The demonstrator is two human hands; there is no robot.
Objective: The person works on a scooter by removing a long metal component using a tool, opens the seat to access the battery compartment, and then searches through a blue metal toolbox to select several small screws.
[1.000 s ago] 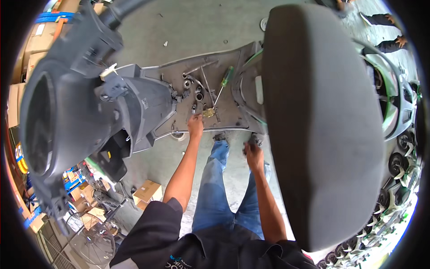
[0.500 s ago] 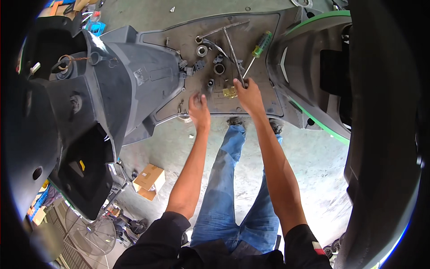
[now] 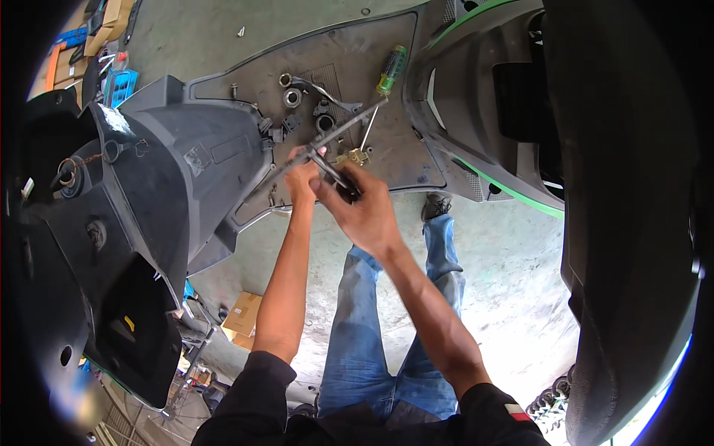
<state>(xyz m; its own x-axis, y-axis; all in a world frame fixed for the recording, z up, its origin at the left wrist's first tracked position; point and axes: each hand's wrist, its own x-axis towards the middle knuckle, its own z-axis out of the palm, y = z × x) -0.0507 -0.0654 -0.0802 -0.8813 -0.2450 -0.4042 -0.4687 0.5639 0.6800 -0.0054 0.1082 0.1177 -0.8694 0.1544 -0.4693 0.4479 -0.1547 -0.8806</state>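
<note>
My right hand (image 3: 357, 212) is closed on the shaft of a metal T-handle wrench (image 3: 342, 126), lifted over the scooter's dark floorboard (image 3: 223, 80). My left hand (image 3: 301, 172) grips the wrench near its crossbar, partly hidden by it. Beneath and around the tool lie a green-handled screwdriver (image 3: 391, 70), a brass-coloured piece (image 3: 355, 157), a spanner (image 3: 320, 89), metal rings (image 3: 292, 97) and several small dark parts (image 3: 271, 131).
The front panel (image 3: 171, 171) bounds the left, the rear bodywork (image 3: 468, 104) and long dark seat (image 3: 625, 223) the right. My legs (image 3: 353, 320) stand on the concrete floor. A cardboard box (image 3: 242, 316) sits lower left, with more boxes (image 3: 111, 22) at upper left.
My right hand has come up from beside my leg, taken hold of the T-handle wrench and moved it left. My left hand has shifted left and joined it on the tool.
</note>
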